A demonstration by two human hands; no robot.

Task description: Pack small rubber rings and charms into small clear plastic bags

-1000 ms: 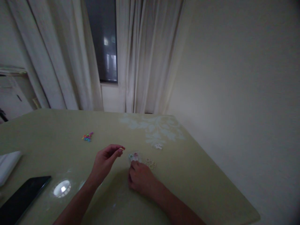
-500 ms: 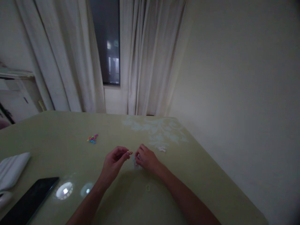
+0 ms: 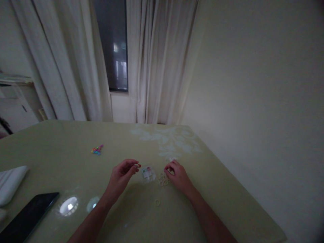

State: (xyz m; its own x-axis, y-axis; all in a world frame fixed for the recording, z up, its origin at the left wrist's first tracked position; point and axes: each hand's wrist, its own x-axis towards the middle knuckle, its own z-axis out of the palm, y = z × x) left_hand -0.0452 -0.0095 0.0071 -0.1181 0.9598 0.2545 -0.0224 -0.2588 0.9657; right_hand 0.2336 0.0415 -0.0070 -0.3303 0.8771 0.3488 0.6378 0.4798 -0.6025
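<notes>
My left hand (image 3: 124, 173) pinches small rings (image 3: 138, 165) between thumb and fingertips, just left of a clear compartment box (image 3: 148, 173) on the table. Small coloured pieces show inside the box. To its right lies a small group of pale rings (image 3: 163, 181). My right hand (image 3: 178, 174) is beside these rings, its thumb and fingertips pressed together; whatever they hold is too small to make out. One more pale ring (image 3: 157, 203) lies alone nearer to me. Small white pieces (image 3: 172, 159) sit just behind my right hand.
A pile of bright coloured pieces (image 3: 97, 150) lies on the green table (image 3: 68, 138), left of centre. At the left edge are a black phone or tablet (image 3: 30, 216) and a white object (image 3: 11, 182). Curtains and a wall stand behind and to the right.
My right hand has moved right, away from the clear box, uncovering it and the group of pale rings. My left hand keeps its pinch nearly in place. The view has shifted slightly.
</notes>
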